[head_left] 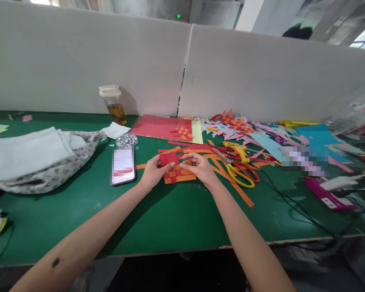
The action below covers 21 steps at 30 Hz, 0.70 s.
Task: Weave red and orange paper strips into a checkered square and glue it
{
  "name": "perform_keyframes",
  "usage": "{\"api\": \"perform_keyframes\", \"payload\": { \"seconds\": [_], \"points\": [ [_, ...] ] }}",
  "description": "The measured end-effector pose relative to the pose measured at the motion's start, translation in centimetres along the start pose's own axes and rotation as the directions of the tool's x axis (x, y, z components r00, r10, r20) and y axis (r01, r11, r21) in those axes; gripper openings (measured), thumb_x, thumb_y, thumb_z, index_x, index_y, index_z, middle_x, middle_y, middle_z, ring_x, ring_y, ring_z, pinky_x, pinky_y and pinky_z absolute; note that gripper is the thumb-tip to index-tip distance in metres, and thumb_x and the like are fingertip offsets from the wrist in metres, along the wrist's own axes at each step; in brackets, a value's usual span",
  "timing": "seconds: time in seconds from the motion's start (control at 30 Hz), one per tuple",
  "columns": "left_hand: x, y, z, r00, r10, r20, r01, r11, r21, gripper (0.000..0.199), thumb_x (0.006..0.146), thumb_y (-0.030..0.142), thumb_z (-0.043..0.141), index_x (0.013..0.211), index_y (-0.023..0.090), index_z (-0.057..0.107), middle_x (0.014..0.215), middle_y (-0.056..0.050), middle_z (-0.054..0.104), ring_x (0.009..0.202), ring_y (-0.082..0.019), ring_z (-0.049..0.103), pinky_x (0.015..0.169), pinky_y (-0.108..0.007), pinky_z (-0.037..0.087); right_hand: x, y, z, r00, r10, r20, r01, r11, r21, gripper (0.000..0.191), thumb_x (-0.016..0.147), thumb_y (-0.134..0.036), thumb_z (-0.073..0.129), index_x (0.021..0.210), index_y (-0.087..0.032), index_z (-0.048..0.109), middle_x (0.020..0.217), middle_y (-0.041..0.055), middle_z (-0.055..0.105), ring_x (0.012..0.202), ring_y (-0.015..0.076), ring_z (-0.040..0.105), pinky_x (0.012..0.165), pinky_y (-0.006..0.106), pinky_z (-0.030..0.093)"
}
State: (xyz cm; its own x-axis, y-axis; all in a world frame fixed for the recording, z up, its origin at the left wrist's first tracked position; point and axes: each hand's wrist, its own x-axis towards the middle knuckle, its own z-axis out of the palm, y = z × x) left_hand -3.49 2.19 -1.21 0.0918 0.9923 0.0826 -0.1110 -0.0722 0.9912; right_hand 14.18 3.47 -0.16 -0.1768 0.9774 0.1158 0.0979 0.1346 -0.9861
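Note:
A woven piece of red and orange paper strips (172,175) is held just above the green table, in the middle. My left hand (153,172) grips its left side, thumb on top and fingers behind. On its right side, my right hand (199,167) has thumb and fingers closed around the orange strips. Loose orange strips (239,190) and red strips lie beyond and to the right of the weave. A phone (123,164) with a lit screen rests left of my left hand.
Yellow and red scissors (241,176) and a yellow glue gun (237,150) lie right of my hands. Behind are a red sheet (161,126), paper scraps (226,132) and a lidded cup (115,106). Cloth (33,154) lies left; a pink power strip (330,194) and cables lie right.

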Motion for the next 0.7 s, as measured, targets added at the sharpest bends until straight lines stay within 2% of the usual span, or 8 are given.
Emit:
{"api": "perform_keyframes", "payload": {
  "seconds": [0.17,0.4,0.5,0.6,0.7],
  "points": [
    [0.2,-0.1,-0.1,1.000,0.005,-0.020,-0.005,1.000,-0.012,0.039,0.064,0.035,0.072,0.095,0.015,0.060,0.091,-0.007,0.070,0.082,-0.022,0.067,0.075,-0.039,0.054,0.1,0.6,-0.2,0.999,-0.002,0.050,0.004,0.999,-0.035,0.033,0.059,-0.035,0.074,0.084,-0.019,0.061,0.076,0.0028,0.064,0.077,0.0166,0.062,0.070,0.031,0.050],
    [0.1,0.1,-0.1,0.996,0.063,-0.063,-0.063,0.998,0.005,0.038,0.063,0.037,0.072,0.093,0.016,0.059,0.089,-0.006,0.070,0.079,-0.020,0.067,0.074,-0.037,0.055,0.0,0.3,-0.3,0.999,0.027,0.046,-0.025,0.999,-0.037,0.034,0.060,-0.034,0.072,0.089,-0.020,0.060,0.074,0.0014,0.063,0.070,0.0152,0.060,0.068,0.031,0.048],
    [-0.1,0.1,0.0,0.996,0.080,-0.037,-0.079,0.996,0.029,0.036,0.064,0.036,0.072,0.092,0.017,0.059,0.087,-0.005,0.070,0.077,-0.020,0.067,0.070,-0.035,0.056,-0.3,-0.3,-0.1,0.999,0.012,0.045,-0.009,0.998,-0.054,0.031,0.062,-0.036,0.071,0.088,-0.020,0.061,0.071,-0.0005,0.061,0.068,0.0137,0.057,0.067,0.029,0.046],
    [-0.3,0.2,0.1,0.997,0.081,0.018,-0.082,0.994,0.066,0.034,0.066,0.035,0.071,0.092,0.018,0.058,0.081,-0.004,0.070,0.073,-0.019,0.066,0.066,-0.034,0.055,-0.5,-0.8,0.1,0.998,0.015,0.057,-0.009,0.994,-0.106,0.026,0.062,-0.041,0.070,0.074,-0.019,0.061,0.073,-0.0003,0.060,0.068,0.0128,0.055,0.064,0.026,0.044],
    [-0.4,0.3,0.2,0.995,0.079,0.062,-0.083,0.995,0.057,0.036,0.067,0.035,0.070,0.095,0.017,0.058,0.082,-0.005,0.070,0.075,-0.020,0.067,0.069,-0.035,0.055,-0.7,-1.0,0.3,0.993,0.054,0.109,-0.038,0.990,-0.139,0.026,0.062,-0.042,0.070,0.069,-0.018,0.059,0.069,-0.0004,0.058,0.061,0.0115,0.053,0.057,0.025,0.042]
  ]
}}
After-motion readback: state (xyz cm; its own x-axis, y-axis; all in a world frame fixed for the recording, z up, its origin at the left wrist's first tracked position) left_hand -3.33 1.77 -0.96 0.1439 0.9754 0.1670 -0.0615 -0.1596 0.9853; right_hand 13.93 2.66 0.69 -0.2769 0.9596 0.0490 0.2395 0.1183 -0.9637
